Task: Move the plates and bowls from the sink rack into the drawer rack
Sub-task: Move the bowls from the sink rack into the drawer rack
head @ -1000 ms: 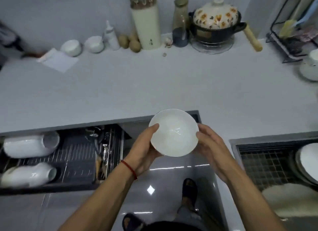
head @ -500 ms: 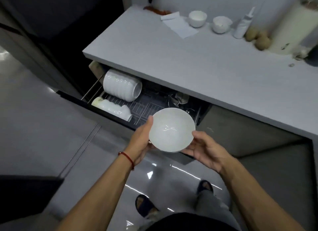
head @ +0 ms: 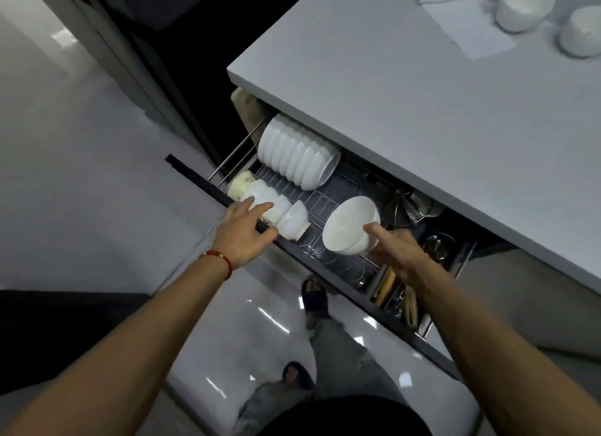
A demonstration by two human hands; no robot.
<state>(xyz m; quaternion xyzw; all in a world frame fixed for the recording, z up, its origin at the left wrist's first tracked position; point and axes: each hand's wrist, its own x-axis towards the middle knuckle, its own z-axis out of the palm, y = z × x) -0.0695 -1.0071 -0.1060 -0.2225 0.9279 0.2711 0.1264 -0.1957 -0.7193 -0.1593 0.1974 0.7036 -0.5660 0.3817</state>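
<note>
At the left, the near row of small bowls [head: 276, 213] is being touched by the left hand [head: 245, 229], its fingers loosely spread and gripping nothing. Beyond it, a far row of larger bowls [head: 297, 156] is lying on its side in the drawer rack [head: 320, 196]. To the right, a white bowl [head: 349, 224] is being held over the rack by the right hand [head: 392, 247], fingers curled round its rim. The bowl is being tipped on edge, its opening facing near and left. It is probably best lowered between the wires, nested against the small row while that row is being steadied.
</note>
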